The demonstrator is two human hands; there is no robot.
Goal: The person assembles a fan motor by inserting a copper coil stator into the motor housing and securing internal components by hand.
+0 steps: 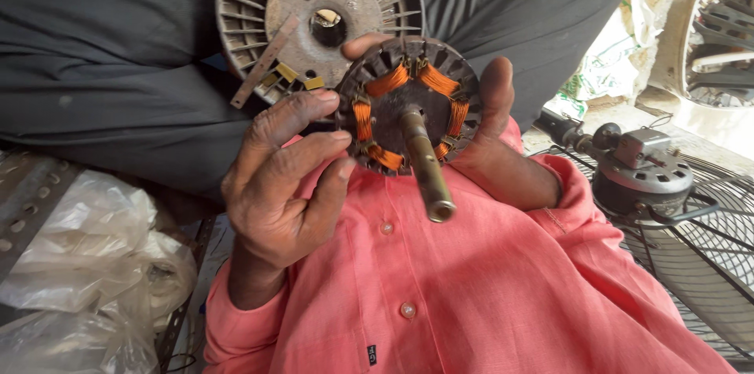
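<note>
Partly behind both hands [377, 146], a motor stator [408, 107], rim fingertip-covered.

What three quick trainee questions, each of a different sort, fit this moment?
1. True or false: both hands grip the motor core.
2. Which colour are the coils? A blue, B orange, C green.
3. Fill in: the shaft points toward the ____.

Key: 1 true, the left hand and right hand grip its rim. 2 B. 3 camera; the finned housing lies behind, and a fan motor sits on the grille.
</note>
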